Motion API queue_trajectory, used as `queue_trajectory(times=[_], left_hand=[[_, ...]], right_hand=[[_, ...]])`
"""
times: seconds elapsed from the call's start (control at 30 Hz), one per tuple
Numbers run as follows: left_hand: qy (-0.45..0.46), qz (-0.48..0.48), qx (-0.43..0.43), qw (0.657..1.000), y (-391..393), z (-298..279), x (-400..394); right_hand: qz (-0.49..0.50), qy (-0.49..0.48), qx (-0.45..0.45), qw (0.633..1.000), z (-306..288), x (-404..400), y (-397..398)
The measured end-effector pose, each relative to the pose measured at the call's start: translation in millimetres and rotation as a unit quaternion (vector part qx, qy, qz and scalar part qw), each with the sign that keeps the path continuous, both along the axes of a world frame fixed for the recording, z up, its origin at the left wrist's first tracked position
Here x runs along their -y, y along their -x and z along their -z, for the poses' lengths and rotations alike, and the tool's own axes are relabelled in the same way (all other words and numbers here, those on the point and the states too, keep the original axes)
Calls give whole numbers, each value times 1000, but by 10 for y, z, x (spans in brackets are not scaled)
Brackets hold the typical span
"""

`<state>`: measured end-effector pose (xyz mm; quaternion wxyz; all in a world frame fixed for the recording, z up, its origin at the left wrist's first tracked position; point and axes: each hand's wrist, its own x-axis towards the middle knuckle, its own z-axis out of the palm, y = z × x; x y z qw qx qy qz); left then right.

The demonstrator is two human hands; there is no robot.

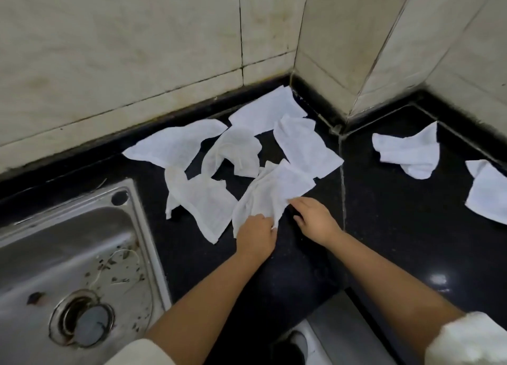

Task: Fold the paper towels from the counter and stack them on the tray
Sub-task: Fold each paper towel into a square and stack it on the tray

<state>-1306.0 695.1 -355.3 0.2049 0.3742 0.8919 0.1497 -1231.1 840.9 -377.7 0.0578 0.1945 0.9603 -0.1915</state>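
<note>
Several white paper towels lie crumpled and spread over the black counter. The nearest towel lies in the middle, and both my hands are on its near edge. My left hand grips its lower corner with curled fingers. My right hand pinches the edge just to the right. Other towels lie behind it: one flat at the back corner, one at the left, one crumpled. Two more lie far right. No tray is in view.
A steel sink with debris and a drain sits at the left, its rim close to the towels. Tiled walls close off the back, with a jutting wall corner at centre right. The counter's front edge runs near my forearms.
</note>
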Motion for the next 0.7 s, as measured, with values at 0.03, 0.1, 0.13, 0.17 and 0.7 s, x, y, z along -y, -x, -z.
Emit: queue_trajectory(times=[0.03, 0.1, 0.13, 0.17, 0.7], left_hand=[[-12, 1, 8, 1000, 22, 19, -8], [-30, 24, 21, 999, 94, 8, 18], [-38, 33, 25, 998, 148, -10, 59], [-46, 35, 31, 998, 211, -27, 113], [-325, 120, 69, 935, -8, -1031, -1172]], right_hand=[[0, -8, -9, 1000, 36, -29, 63], [-16, -41, -41, 998, 80, -43, 195], [-20, -58, -72, 995, 112, -49, 269], [-27, -69, -89, 993, 121, -55, 338], [298, -155, -227, 914, -1113, -1293, -864]])
